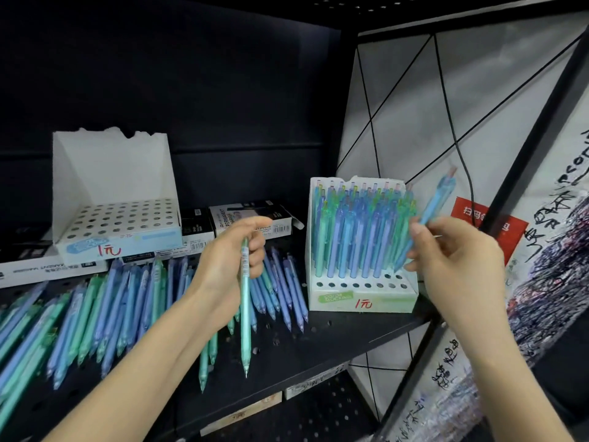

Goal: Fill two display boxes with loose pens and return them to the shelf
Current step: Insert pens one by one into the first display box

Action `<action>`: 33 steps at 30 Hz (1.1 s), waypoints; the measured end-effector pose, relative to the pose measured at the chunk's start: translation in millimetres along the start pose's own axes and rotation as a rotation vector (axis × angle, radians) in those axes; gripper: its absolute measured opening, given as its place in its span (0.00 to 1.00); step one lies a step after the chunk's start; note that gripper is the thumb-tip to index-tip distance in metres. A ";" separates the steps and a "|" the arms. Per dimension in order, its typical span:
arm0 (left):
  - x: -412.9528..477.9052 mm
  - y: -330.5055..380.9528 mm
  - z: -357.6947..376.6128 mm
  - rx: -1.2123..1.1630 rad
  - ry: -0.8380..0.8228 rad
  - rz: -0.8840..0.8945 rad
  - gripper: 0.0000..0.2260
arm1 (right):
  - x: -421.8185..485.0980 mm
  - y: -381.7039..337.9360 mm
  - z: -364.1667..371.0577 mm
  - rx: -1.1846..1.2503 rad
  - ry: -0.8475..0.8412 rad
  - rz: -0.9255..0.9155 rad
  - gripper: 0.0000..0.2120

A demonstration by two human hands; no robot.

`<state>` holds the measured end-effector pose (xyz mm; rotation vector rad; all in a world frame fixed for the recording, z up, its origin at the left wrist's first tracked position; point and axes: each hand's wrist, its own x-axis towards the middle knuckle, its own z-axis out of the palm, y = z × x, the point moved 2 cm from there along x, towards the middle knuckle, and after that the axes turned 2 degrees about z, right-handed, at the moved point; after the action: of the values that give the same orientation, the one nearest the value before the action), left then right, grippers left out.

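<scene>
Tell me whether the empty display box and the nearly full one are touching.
Apart. The head view shows the empty box and the nearly full box separated by marker packs and loose pens.

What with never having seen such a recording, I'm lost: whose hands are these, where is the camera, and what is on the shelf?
There is no machine. One camera worn on a person's head looks down at their bare hands. The left hand grips a green pen, tip down. The right hand pinches a blue pen beside a nearly full display box. An empty display box stands at the back left. Many loose pens lie on the black shelf, with marker cartons behind.
</scene>
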<state>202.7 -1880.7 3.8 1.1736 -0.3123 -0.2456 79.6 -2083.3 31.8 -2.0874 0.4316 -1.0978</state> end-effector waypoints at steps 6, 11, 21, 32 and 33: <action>0.9 -6.5 0.0 0.002 0.027 -0.037 0.12 | 7.1 23.7 13.3 -0.067 0.037 0.063 0.03; -1.4 -6.1 -0.7 0.218 0.092 0.086 0.11 | 7.8 34.0 22.6 -0.249 -0.044 0.043 0.07; 0.0 -0.6 3.3 0.449 0.111 0.335 0.11 | -8.6 17.6 18.4 -0.445 0.111 -0.089 0.11; -5.8 12.5 43.4 0.475 -0.111 0.364 0.12 | -50.8 -37.4 80.0 0.389 -0.719 0.244 0.06; -6.1 12.8 43.9 0.482 -0.134 0.356 0.11 | -50.0 -36.8 79.1 0.393 -0.725 0.248 0.06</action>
<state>181.4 -1911.7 30.5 1.5509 -0.7182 0.0716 113.6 -1993.8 0.8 -1.8527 0.0944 -0.2110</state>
